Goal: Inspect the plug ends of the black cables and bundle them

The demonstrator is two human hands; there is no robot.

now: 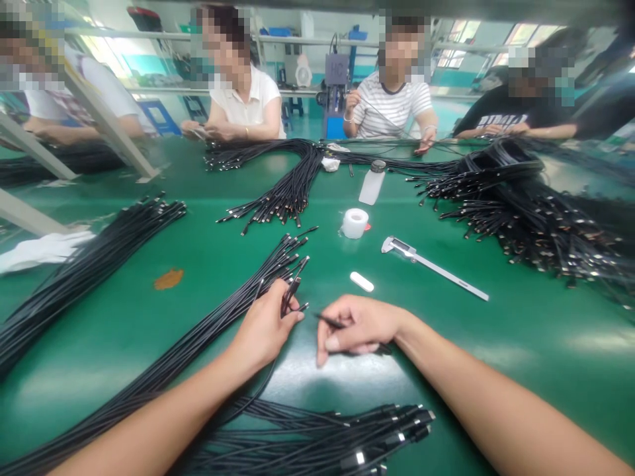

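Note:
My left hand point(265, 325) is closed around the connector ends of a few black cables point(292, 294), beside a long bundle of black cables point(198, 334) running to the lower left. Just right of it, my right hand point(361, 325) grips a thin, dark pen-like tool point(329, 320), its tip toward the left hand. Motion blur hides what kind of tool it is. Under my left forearm lies another cable bundle point(347, 430), its metal-tipped connectors facing right. Beyond my right hand sits a small white oval piece point(362, 281).
Digital calipers point(436, 268), a white tape roll point(355, 223) and a white bottle point(372, 184) rest on the green table point(238, 205). Cable heaps lie left point(99, 264), at the back point(292, 185) and right point(536, 218). Several people sit opposite. Metal posts point(99, 99) stand left.

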